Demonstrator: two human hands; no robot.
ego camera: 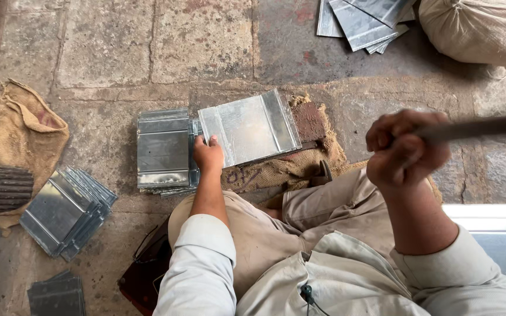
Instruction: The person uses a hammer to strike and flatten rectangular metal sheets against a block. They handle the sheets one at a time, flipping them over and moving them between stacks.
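Firmly, we keep our left hand (208,153) pressed on the near left corner of the folded metal sheet (249,128), fingers curled down onto its edge so it sits flat and cannot skid. Our right hand (404,151) is raised well to the right of the sheet, clenched tight around a dark tool handle (481,127) that runs off to the right; its head lies outside the view, so we cannot tell what kind of tool it is. To do this step well, we judge that the holding fingers should stay clear of the raised folds where a blow would land, and that the sheet should rest squarely on the rusty block (310,121) just beyond it, cushioned by the burlap (300,167) under it. Just left of our holding hand lies a stack of finished sheets (163,149); further left, a fanned pile (65,210) sits on the stone floor (147,47).
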